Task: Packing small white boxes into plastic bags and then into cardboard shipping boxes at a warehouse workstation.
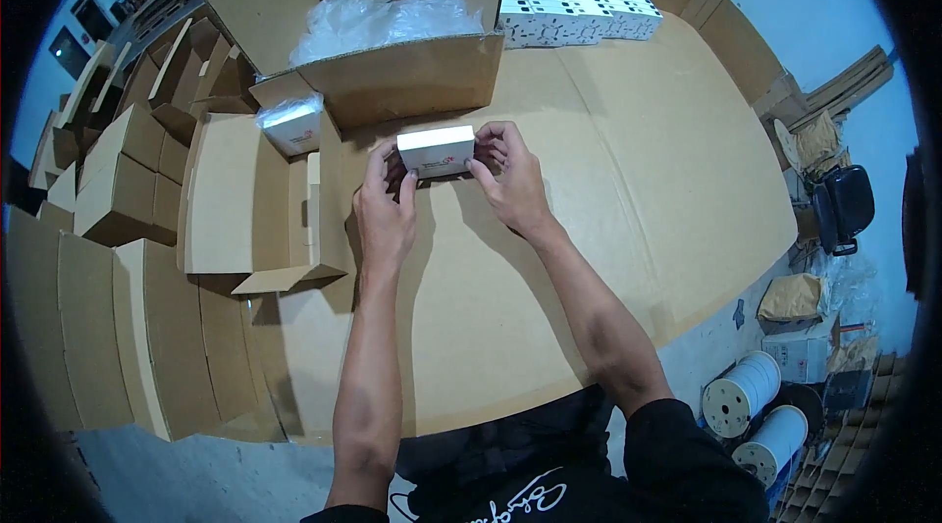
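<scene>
Box (436, 152), small and white, is held between the left hand (386, 204) and right hand (515, 191), each gripping one end with thumb and fingers, just in front of the open carton (417, 81); whether it touches the cardboard sheet (628, 199) below, I cannot tell. Uneven pressure from either side could tip or drop it, and squeezing too hard might dent its walls

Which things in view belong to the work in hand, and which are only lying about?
In the work:
white box, between left hand and right hand
probably: plastic-wrapped box, carton of clear plastic

Apparently lying about:
white spools, lower right
</scene>
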Available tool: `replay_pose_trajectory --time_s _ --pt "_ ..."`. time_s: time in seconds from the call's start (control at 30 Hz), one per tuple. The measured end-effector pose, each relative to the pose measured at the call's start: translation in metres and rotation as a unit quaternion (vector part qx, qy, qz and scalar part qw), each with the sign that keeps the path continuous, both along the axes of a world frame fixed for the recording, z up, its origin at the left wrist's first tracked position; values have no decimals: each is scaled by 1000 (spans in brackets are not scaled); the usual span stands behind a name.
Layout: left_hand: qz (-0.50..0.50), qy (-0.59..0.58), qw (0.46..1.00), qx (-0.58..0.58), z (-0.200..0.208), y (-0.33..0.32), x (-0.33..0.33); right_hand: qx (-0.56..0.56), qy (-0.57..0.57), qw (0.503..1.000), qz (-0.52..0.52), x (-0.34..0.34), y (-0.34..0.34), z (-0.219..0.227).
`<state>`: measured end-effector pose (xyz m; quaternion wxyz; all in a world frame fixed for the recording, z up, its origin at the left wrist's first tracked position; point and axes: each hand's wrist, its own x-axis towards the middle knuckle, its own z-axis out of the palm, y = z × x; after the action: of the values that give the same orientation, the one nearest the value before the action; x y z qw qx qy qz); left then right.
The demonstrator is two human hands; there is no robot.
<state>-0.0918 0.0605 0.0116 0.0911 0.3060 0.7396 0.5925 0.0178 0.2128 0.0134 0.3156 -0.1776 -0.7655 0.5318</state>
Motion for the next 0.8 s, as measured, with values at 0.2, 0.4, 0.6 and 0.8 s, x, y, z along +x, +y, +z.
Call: replay_pose_trajectory --time_s 0.2,0.4,0.6,0.8 --pt "-4 10 1000 -25 1 3 3 3 -5 1000 13 3 4 -5" --pt "39 49 998 15 9 2 6 127 -47 991 -22 14 11 -10" --pt "99 137 983 74 30 -1 8 303 -107 942 -98 17 12 -19" --pt "128 254 955 78 105 51 -34 293 -113 943 -109 18 13 -20"
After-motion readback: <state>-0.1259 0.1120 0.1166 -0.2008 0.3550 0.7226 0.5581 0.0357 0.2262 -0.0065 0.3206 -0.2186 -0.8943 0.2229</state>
